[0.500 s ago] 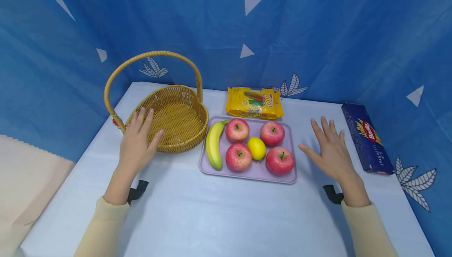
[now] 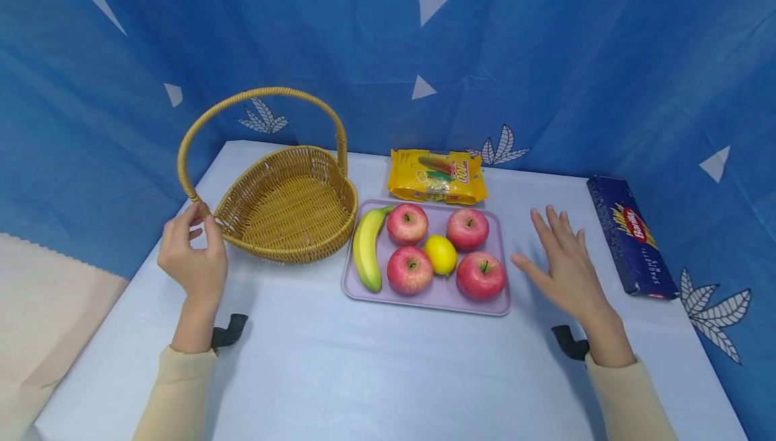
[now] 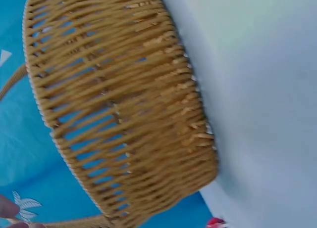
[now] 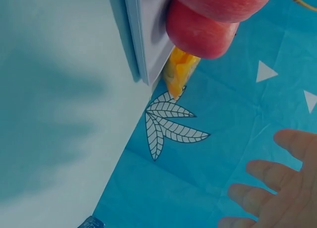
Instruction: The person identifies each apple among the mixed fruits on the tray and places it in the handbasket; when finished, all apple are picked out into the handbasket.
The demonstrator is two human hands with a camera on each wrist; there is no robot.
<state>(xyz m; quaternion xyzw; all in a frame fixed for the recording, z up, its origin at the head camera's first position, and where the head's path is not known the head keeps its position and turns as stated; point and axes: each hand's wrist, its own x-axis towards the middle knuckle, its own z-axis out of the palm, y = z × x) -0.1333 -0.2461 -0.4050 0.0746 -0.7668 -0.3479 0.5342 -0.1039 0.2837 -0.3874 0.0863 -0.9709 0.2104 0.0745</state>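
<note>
My left hand (image 2: 195,252) pinches the near foot of the handle (image 2: 261,93) of a wicker basket (image 2: 291,256), thumb and fingertips meeting there. In the left wrist view the basket's woven side (image 3: 124,109) fills the middle, and fingertips (image 3: 7,207) show at the handle in the lower left corner. My right hand (image 2: 570,273) hovers palm down with fingers spread, to the right of a lilac tray (image 2: 424,301), holding nothing. On the tray lie a banana (image 2: 367,252), a lemon (image 2: 440,255) and several red apples (image 2: 410,270).
Behind the tray lies a yellow snack packet (image 2: 436,177). A blue spaghetti box (image 2: 630,235) rests along the table's right edge. Blue patterned cloth (image 2: 388,44) hangs at the back and sides. Something small and red (image 3: 216,222) is beyond the basket in the left wrist view.
My left hand has moved left from over the basket's near rim, and its spread fingers have closed on the handle's foot. The right hand has shifted very slightly; basket and fruit stay put.
</note>
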